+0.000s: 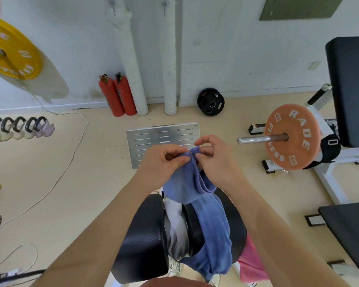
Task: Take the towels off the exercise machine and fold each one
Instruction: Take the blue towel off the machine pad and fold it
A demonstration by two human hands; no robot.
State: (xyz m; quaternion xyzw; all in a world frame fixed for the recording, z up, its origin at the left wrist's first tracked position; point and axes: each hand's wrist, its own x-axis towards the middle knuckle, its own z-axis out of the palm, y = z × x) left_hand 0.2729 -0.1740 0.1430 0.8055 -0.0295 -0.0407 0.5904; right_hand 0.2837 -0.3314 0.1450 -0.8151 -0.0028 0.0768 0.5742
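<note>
Together, both hands [164,160] [216,160] on blue towel [187,183]

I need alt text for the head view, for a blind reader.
The left hand and right hand pinch the top of a blue towel that hangs over black pads. A white towel and a pink towel lie near it.

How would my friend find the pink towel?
Find the black padded rollers at the bottom middle. The pink towel lies just to their right. Unlike the blue towel held by the left hand and right hand, and the pale towel between the rollers, it alone is pink.
</note>
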